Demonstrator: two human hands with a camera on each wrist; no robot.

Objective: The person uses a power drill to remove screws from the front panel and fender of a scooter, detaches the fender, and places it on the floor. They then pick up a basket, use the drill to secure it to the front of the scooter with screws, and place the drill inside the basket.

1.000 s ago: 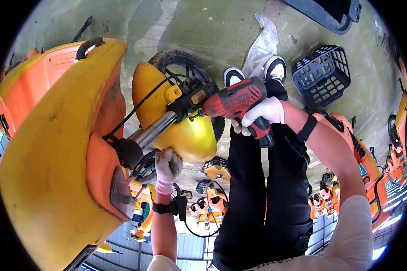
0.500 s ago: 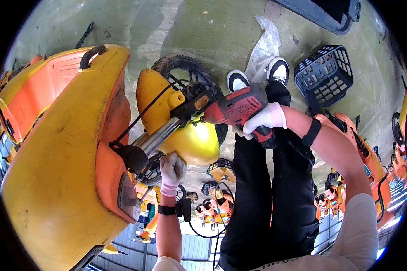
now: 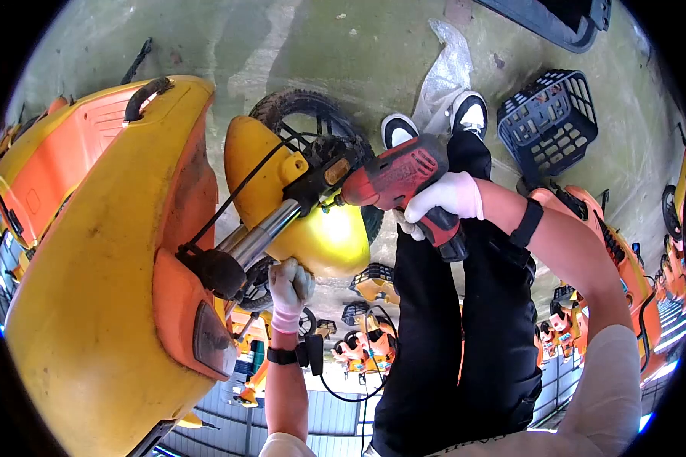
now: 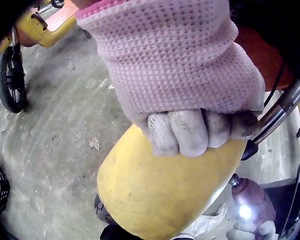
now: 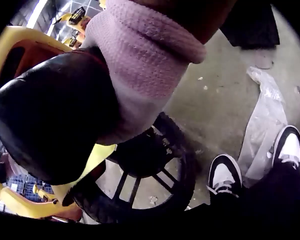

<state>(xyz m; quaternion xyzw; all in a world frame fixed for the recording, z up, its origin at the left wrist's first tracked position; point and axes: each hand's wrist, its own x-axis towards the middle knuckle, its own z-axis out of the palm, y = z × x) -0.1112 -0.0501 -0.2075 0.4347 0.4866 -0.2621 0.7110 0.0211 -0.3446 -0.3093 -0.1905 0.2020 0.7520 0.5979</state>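
Observation:
My gloved right hand (image 3: 446, 199) grips a red cordless drill (image 3: 399, 175) by its handle. The drill's nose points left at the black bracket beside a chrome fork tube (image 3: 265, 230), and its lamp throws a bright spot on the yellow mudguard (image 3: 251, 171). At the mudguard's near edge is my gloved left hand (image 3: 291, 286); in the left wrist view its fingers (image 4: 188, 132) curl over the yellow rim. A black-spoked wheel (image 3: 293, 107) sits behind the mudguard. The right wrist view has the drill's black base (image 5: 50, 115) large in front, hiding the bit.
A large yellow and orange vehicle body (image 3: 99, 266) fills the left side. A black plastic basket (image 3: 547, 126) lies on the floor at right, near clear plastic wrap (image 3: 443, 72) by my shoes. A dark bin (image 3: 564, 27) stands farther off. Similar orange vehicles are lined up behind me.
The head view has shifted slightly. The drill's handle has swung a little, while its nose stays at the bracket; both hands keep their holds. The lamp's spot on the mudguard looks brighter.

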